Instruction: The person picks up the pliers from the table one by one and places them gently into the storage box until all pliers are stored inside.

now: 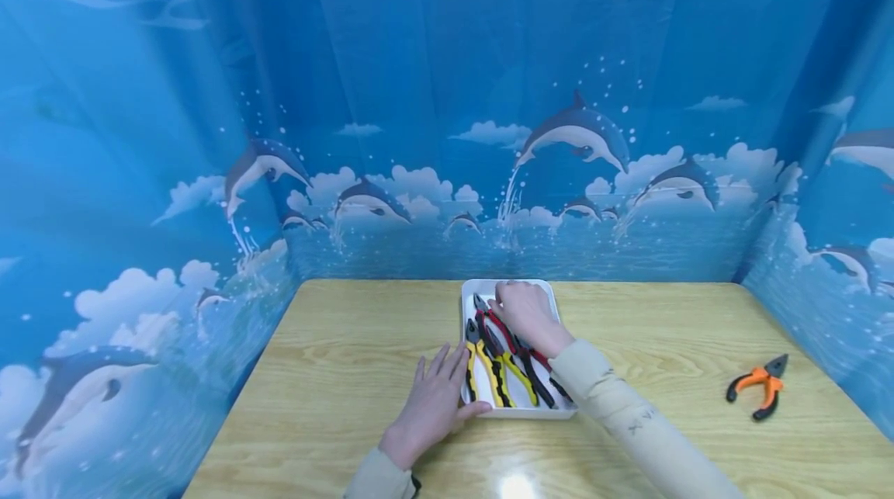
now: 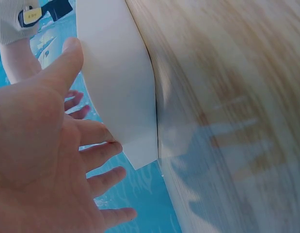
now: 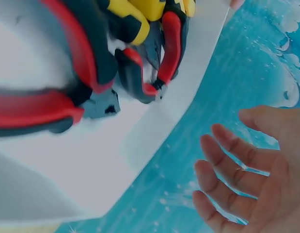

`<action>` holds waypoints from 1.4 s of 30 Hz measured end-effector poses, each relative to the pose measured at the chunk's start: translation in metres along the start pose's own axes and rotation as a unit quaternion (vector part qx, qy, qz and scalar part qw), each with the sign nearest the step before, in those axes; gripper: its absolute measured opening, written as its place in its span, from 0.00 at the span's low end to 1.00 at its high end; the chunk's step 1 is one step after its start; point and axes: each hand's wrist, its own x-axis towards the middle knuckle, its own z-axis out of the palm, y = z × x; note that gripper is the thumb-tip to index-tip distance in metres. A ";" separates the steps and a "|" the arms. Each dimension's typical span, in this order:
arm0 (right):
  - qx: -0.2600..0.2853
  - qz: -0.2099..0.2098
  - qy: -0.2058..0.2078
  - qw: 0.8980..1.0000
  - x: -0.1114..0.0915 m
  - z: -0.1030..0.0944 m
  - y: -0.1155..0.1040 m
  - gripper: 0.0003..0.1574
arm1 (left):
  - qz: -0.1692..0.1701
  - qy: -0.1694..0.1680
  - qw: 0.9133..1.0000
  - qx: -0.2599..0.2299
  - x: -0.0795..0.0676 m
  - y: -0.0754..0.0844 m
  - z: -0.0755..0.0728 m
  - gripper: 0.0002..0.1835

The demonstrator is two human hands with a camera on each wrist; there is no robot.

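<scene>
A white tray [image 1: 517,413] holds several pliers with red-and-black and yellow-and-black handles. Among them, yellow-handled pliers [image 1: 483,359] lie at the left side and red-handled pliers [image 1: 499,324] farther back. My left hand [image 1: 431,400] is at the tray's near left corner, fingers spread; the left wrist view has its thumb and fingertips right at the white outer wall [image 2: 118,73]. Over the back right of the tray is my right hand [image 1: 527,311]. In the right wrist view that hand [image 3: 259,170] has loosely bent fingers and nothing in them, beside the tray's rim.
Orange-and-black pliers [image 1: 772,386] lie alone on the wooden table [image 1: 649,344] at the right. A blue curtain [image 1: 433,95] printed with dolphins hangs behind the table and along its sides.
</scene>
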 end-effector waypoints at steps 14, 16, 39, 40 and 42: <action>-0.040 -0.036 0.178 0.983 -0.040 -0.015 0.012 0.13 | -0.002 -0.005 1.000 0.007 0.000 -0.001 0.000 0.50; -0.043 -0.034 0.189 0.980 -0.047 -0.015 0.016 0.13 | -0.001 -0.003 1.000 0.007 0.000 -0.001 0.001 0.50; 0.014 0.042 0.203 0.978 -0.108 -0.006 0.081 0.11 | 0.002 -0.002 1.000 0.006 0.002 0.000 0.000 0.50; 0.013 0.044 0.208 0.977 -0.110 -0.006 0.084 0.11 | 0.002 -0.002 1.000 0.007 0.001 0.000 0.000 0.50; 0.013 0.050 0.218 0.975 -0.114 -0.006 0.092 0.11 | 0.002 -0.001 1.000 0.006 0.001 0.000 0.000 0.50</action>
